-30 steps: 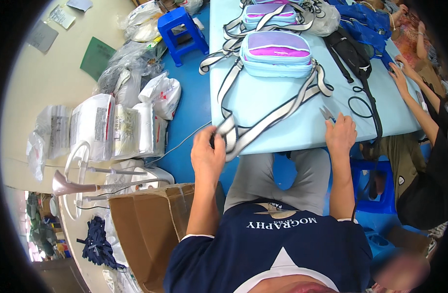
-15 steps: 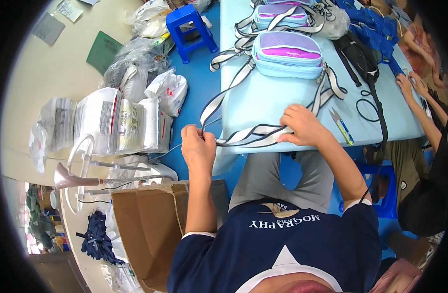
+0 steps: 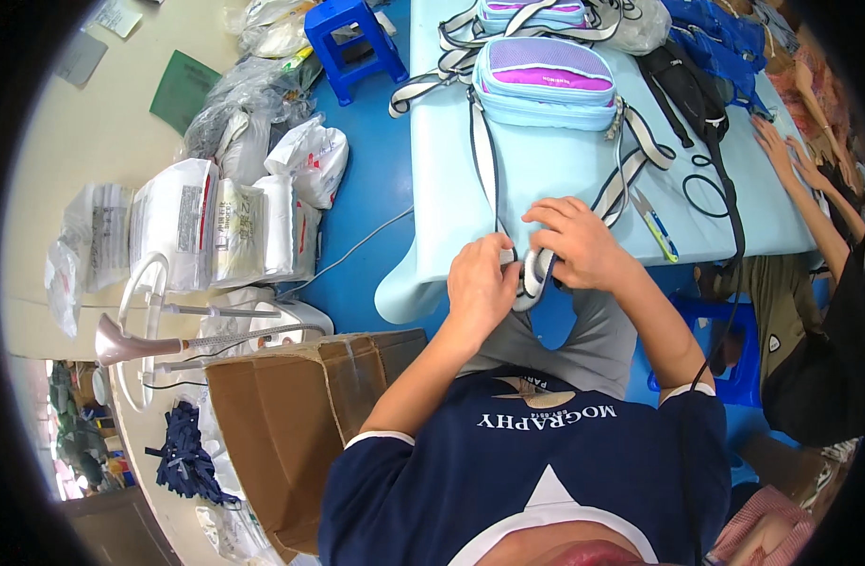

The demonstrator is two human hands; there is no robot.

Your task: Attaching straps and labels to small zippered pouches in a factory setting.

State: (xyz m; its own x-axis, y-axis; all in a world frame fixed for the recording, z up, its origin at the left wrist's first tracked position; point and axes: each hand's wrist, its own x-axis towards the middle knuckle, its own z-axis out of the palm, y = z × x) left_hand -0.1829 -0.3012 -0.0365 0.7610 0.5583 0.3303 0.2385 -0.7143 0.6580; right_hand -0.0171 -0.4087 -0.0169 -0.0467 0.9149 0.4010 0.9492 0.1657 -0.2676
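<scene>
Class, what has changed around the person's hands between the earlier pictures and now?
The right hand released the scissors onto the table and moved left to the white strap. The left hand, gripping the strap throughout, moved right, close to the other. The purple-and-blue bag stayed put.

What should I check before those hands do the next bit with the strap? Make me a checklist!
1. Left hand holding the strap: ok, it grips it near the table edge.
2. Right hand gripping firmly: cannot tell; it is at the strap, but hides its own grip.
3. Strap straight between the hands: not ok, it is looped there.
4. Near bag resting on the table: ok.
5. Scissors out of the hands: ok, they lie on the table to the right.
</scene>
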